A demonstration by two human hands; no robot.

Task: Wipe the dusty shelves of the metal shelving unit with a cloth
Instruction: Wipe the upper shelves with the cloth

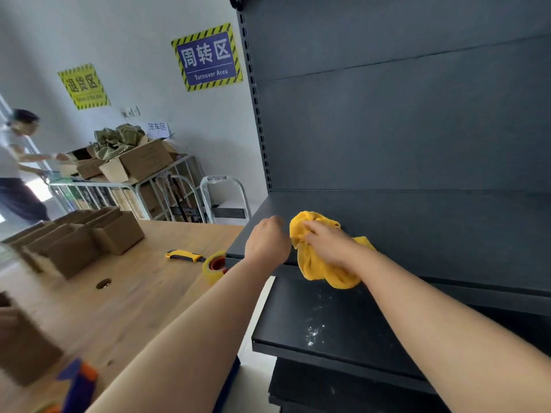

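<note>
The right hand [326, 242] is pressing a bunched yellow cloth [316, 263] against the upper shelf [432, 234] of the dark metal shelving unit [402, 114], near that shelf's left front corner. The fingers [310, 226] are lying curled over the top of the cloth, closed down on its folds, with yellow fabric bulging out ahead of the fingertips and more of it hanging below the wrist, over the shelf's front edge. The left hand [268, 239] is resting just beside the cloth, on its left, at the shelf's front edge; its fingers are tucked together in a loose fist, and whether they are touching the cloth is not possible to tell.

Below, a lower shelf [343, 308] is showing a scatter of white dust specks [314, 330], well apart from the cloth.

To the left, a wooden desk [134, 293] is carrying cardboard boxes [89, 239], a yellow utility knife [185, 255] and a roll of clear tape [214, 265], the tape lying just beside the shelf corner. Farther back, another person [18, 162] is leaning over open boxes on a metal cart [119, 186], under a blue "Turnover Area" sign [207, 56] and a yellow sign [83, 86] on the wall.
</note>
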